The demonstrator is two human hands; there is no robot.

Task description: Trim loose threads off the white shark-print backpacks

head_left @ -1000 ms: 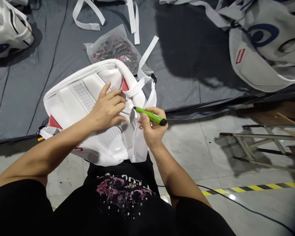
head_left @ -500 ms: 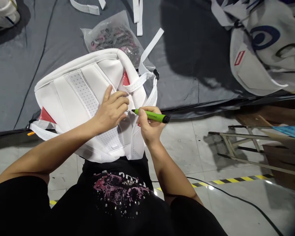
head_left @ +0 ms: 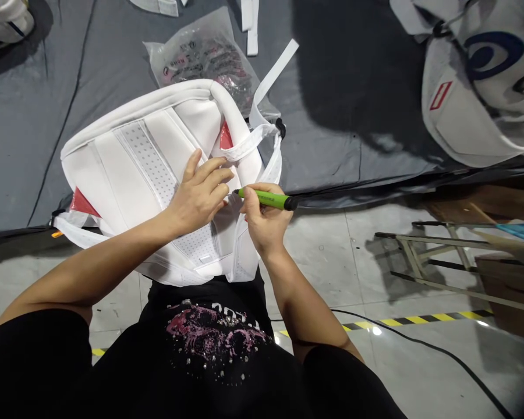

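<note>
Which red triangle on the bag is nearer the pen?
The upper-right triangle, near the left hand; the other triangle sits at the left corner of the bag.

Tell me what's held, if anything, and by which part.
The right hand holds a green marker by its barrel, near the tip. The left hand lies on the white backpack; any grip is unclear.

Light, seemingly from overhead, brightens the white backpack (head_left: 113, 186) beneath the left hand (head_left: 198, 195). Beyond the right hand (head_left: 268, 224), a broad, soft-edged shadow (head_left: 336, 75) darkens the bench (head_left: 323, 169); on that hand's near side, glare (head_left: 376, 331) spots the glossy floor (head_left: 323, 256). Far right of it, the view looks stretched, the lower corner dim.
</note>
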